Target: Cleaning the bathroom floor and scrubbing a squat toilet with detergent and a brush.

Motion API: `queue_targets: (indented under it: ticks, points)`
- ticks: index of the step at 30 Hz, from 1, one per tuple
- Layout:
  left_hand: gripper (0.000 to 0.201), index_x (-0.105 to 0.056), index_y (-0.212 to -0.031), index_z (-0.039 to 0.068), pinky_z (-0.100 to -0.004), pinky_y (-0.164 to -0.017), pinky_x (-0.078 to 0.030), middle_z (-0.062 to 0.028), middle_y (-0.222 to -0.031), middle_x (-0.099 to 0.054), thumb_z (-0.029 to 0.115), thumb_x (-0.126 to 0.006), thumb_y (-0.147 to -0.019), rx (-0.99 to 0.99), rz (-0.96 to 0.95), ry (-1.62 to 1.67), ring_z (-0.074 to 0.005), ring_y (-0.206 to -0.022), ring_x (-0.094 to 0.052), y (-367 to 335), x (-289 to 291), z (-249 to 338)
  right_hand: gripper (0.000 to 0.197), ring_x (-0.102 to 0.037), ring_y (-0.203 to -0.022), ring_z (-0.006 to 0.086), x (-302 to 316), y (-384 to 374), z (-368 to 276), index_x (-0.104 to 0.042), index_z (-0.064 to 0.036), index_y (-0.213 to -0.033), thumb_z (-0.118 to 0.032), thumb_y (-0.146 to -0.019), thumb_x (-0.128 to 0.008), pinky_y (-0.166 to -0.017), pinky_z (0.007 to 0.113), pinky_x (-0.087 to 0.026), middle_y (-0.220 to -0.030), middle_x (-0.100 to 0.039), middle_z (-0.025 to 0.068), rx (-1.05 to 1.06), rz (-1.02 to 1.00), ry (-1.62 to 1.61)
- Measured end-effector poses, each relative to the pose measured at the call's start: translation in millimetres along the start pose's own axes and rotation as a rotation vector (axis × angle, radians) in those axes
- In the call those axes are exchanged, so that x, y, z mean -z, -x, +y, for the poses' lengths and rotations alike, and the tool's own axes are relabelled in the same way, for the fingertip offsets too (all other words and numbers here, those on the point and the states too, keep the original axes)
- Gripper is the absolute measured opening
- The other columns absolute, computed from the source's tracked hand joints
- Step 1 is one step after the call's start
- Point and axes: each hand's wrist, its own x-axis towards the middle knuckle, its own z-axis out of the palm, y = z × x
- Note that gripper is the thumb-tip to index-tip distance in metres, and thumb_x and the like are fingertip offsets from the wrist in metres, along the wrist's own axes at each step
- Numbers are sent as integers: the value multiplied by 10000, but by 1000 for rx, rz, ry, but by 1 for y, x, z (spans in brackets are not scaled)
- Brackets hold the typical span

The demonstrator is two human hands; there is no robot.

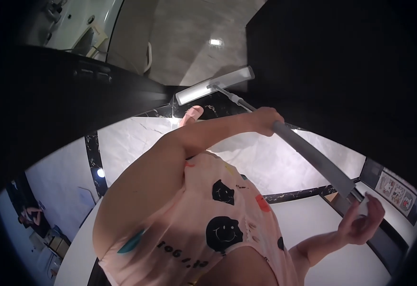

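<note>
A flat mop [241, 77] with a long white rectangular head rests across the dark stone threshold. Its thick grey handle slants up toward my right side. My left hand [267, 121] reaches across my body, closed round the handle at its middle. Beside the handle's upper end, where a thin metal rod sticks out, is my right hand [362, 220]. Its thumb and forefinger tips meet at that rod end, and the other fingers are curled. My foot in a pink slipper [192, 114] shows just behind the mop head.
A dark door [122, 83] stands on the left and a tall dark panel [332, 66] on the right. Grey glossy floor [194, 33] lies beyond the threshold; pale marble floor [137, 138] lies on my side. A white basin [60, 24] is far left, a framed picture [395, 191] right.
</note>
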Motion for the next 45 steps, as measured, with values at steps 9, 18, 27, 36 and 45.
queue_targets:
  ticks: [9, 18, 27, 36, 45]
  points:
    - [100, -561, -626, 97, -429, -588, -445, -120, -641, -568, 42, -582, -546, 117, -316, -87, -330, -691, -567, 8, 18, -77, 254, -520, -794, 218, -53, 3, -37, -412, -33, -777, -3, -676, -643, -748, 345, -418, -823, -529, 135, -765, -386, -248]
    - [109, -596, -653, 111, -396, -632, -475, -97, -684, -596, 54, -582, -561, 153, -518, -146, -297, -721, -591, 50, -36, -128, 214, -577, -625, 171, -87, 42, -32, -406, -35, -861, -3, -722, -564, -575, 305, -477, -693, -581, 121, -1034, -1102, -282]
    - [93, -607, -684, 96, -382, -641, -484, -86, -722, -618, 64, -612, -597, 80, -755, -236, -282, -730, -605, 35, -22, -139, 437, -437, -446, 52, -109, 63, -34, -437, -62, -1145, 1, -735, -576, -383, 192, -336, -673, -605, 64, -1444, -927, -513]
    - [173, -606, -774, 139, -400, -748, -403, -52, -869, -545, 162, -626, -604, 250, -513, -761, -228, -933, -511, -30, 93, -235, 467, -392, -398, 33, -245, -5, -6, -445, -12, -1188, -32, -747, -597, -345, 175, -278, -708, -616, 95, -1523, -720, -854]
    - [397, -504, -1016, 64, -419, -823, -373, -140, -1062, -452, 162, -614, -646, 1054, 419, -535, -308, -1018, -444, -91, 190, -266, 465, -450, -413, 81, -428, -108, 71, -428, -4, -1191, -50, -751, -573, -348, 196, -322, -713, -599, 110, -1369, -682, -1120]
